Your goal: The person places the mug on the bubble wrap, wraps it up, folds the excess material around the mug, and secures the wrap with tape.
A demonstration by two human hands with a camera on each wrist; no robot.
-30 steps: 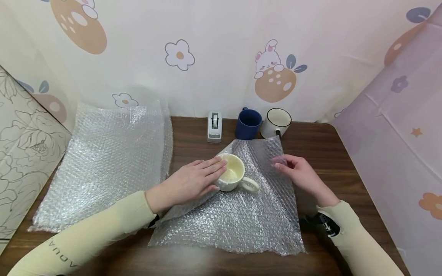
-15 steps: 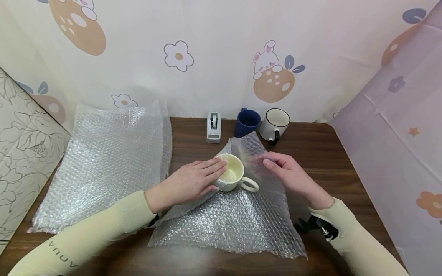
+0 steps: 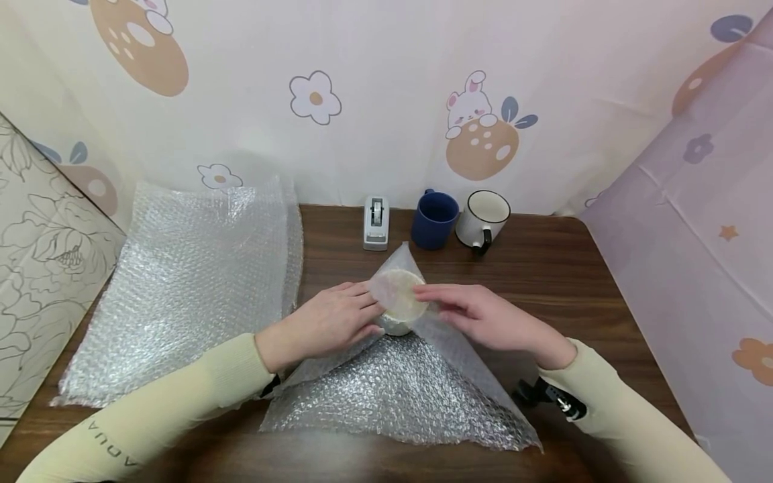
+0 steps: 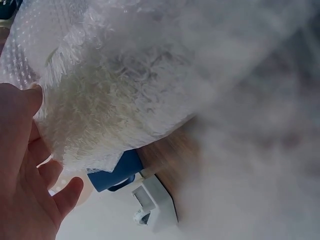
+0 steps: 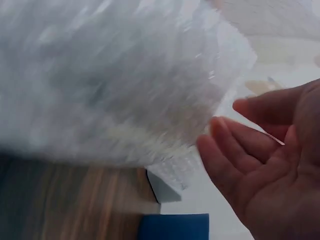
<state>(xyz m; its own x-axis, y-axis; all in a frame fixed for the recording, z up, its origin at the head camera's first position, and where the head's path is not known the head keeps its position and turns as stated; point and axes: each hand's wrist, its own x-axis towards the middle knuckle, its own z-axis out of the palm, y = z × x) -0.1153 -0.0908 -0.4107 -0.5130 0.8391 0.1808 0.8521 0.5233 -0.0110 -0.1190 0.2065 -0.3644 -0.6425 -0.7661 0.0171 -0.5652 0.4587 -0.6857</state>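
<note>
A cream mug (image 3: 396, 327) stands on a bubble wrap sheet (image 3: 392, 389) in the middle of the table. Folds of the sheet cover its mouth from both sides, and its handle is hidden under the right fold. My left hand (image 3: 332, 318) rests with extended fingers against the mug's left side and the wrap there. In the left wrist view those fingers (image 4: 65, 197) lie along the wrap. My right hand (image 3: 489, 315) reaches over the mug from the right, its fingertips touching the folded wrap. The right wrist view shows the thumb (image 5: 250, 107) apart from the wrap.
More bubble wrap (image 3: 193, 282) lies on the left of the table. A tape dispenser (image 3: 376, 225), a blue mug (image 3: 433, 221) and a white mug (image 3: 483, 218) with a black handle stand along the back edge, near the patterned curtain.
My right hand has moved left, bringing the right part of the bubble wrap over the mug and its handle. My left hand stays at the mug's left side.
</note>
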